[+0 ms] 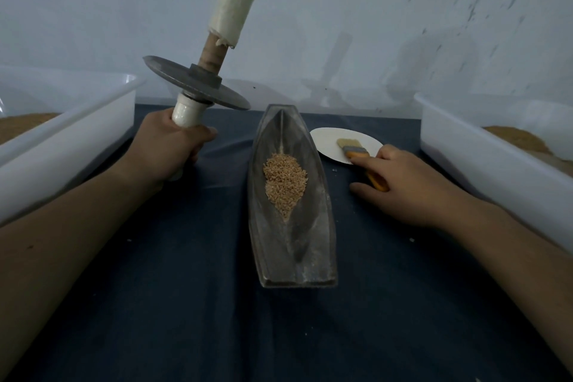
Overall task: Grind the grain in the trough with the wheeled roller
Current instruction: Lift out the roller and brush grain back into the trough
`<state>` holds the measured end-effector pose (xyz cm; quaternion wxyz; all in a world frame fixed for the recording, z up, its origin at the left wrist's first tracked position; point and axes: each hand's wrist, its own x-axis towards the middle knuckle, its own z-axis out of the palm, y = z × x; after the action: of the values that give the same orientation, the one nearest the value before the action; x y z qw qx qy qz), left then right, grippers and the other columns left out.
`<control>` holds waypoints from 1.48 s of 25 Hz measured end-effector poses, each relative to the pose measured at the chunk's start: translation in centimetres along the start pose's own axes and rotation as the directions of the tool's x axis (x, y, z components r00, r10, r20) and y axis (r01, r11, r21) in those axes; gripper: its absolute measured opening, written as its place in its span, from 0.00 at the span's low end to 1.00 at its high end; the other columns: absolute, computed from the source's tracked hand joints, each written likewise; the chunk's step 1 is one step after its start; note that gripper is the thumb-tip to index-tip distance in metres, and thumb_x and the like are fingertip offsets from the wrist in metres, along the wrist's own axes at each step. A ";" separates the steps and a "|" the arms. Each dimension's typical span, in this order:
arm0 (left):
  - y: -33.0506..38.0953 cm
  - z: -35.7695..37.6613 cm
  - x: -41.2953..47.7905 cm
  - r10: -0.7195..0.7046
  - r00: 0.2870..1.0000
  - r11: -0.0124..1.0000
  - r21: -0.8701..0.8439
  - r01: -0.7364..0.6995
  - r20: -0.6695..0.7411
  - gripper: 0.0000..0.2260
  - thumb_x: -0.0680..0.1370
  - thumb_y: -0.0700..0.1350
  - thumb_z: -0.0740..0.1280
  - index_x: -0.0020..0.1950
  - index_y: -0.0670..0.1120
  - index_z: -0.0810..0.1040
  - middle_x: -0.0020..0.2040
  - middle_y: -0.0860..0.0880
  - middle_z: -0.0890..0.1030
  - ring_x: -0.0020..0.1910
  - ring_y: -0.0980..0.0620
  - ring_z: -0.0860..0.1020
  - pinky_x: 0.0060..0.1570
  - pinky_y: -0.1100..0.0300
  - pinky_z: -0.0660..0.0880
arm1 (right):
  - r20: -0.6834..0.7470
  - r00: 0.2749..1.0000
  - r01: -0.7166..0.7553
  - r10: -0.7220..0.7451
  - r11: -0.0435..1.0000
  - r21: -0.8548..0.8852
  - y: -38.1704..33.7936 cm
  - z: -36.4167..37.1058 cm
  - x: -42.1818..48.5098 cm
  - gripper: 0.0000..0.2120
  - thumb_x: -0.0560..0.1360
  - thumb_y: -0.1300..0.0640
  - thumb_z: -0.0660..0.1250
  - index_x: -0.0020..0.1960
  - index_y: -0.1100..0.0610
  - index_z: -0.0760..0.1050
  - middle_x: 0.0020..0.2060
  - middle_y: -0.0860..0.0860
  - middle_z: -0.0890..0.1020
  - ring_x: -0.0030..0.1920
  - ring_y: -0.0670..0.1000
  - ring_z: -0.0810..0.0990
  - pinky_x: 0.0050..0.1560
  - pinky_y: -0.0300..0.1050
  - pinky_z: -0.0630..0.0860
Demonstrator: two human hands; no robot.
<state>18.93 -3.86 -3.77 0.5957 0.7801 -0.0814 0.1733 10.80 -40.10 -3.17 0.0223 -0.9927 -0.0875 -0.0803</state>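
1. From the head view we count one trough (313, 245), one wheeled roller (203, 77), one heap of grain (285, 184), one plate (325, 141), one brush (356, 152), two tubs and two hands.
2. The trough is dull grey, dusty and boat-shaped. It is pointed at its far end and squared at its near end, and it lies lengthwise at the centre of the frame on a dark blue cloth (192, 304).
3. The grain is tan and whole, and sits in a leaf-shaped pile in the trough's groove, in its far half.
4. The roller is a flat grey metal disc on a wooden axle with pale wrapping on both handles. It stands nearly upright in the upper left of the frame, in the air and clear of the trough.
5. Our left hand (167, 150) has its fingers clamped round the roller's lower handle.
6. Our right hand (403, 184), at right of centre, has its fingers spread and fairly straight. The forefinger lies along the brush's orange handle and the thumb rests on the cloth.
7. The brush's bristles rest on the round white plate just right of the trough.
8. The left tub (71, 146) and the right tub (483, 161) are white plastic, one at each edge of the frame, and each holds a tan granular fill.
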 end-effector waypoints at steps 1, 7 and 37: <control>0.0 0.0 0.0 -0.001 1.000 1.000 0.005 0.001 0.001 0.11 0.70 0.48 0.76 0.39 0.43 0.77 0.28 0.48 0.78 0.26 0.53 0.75 0.26 0.64 0.74 | -0.002 1.000 -0.004 0.004 1.000 0.005 -0.1 0.0 0.0 0.38 0.69 0.24 0.48 0.75 0.37 0.63 0.51 0.43 0.67 0.53 0.47 0.70 0.54 0.52 0.76; 0.1 0.0 -0.1 -0.008 1.000 1.000 0.015 0.007 0.009 0.11 0.71 0.48 0.76 0.39 0.44 0.76 0.28 0.49 0.78 0.27 0.52 0.75 0.27 0.64 0.74 | -0.305 0.948 -0.021 0.088 0.977 0.214 -0.5 -0.8 -0.3 0.25 0.75 0.30 0.54 0.61 0.42 0.77 0.45 0.41 0.75 0.45 0.45 0.77 0.48 0.52 0.78; 5.4 -0.7 -1.2 0.308 0.944 0.629 0.719 -0.296 0.119 0.07 0.66 0.58 0.63 0.35 0.56 0.74 0.33 0.56 0.76 0.33 0.49 0.74 0.34 0.57 0.71 | -0.662 0.745 0.009 -0.088 0.993 -0.122 -11.7 -9.5 -4.5 0.42 0.67 0.61 0.67 0.78 0.50 0.58 0.79 0.50 0.57 0.80 0.55 0.49 0.75 0.67 0.45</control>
<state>15.86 -4.76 0.82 0.1996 0.9255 -0.1307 0.2942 2.83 -29.88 5.77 -0.0049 -0.8959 -0.0951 -0.4340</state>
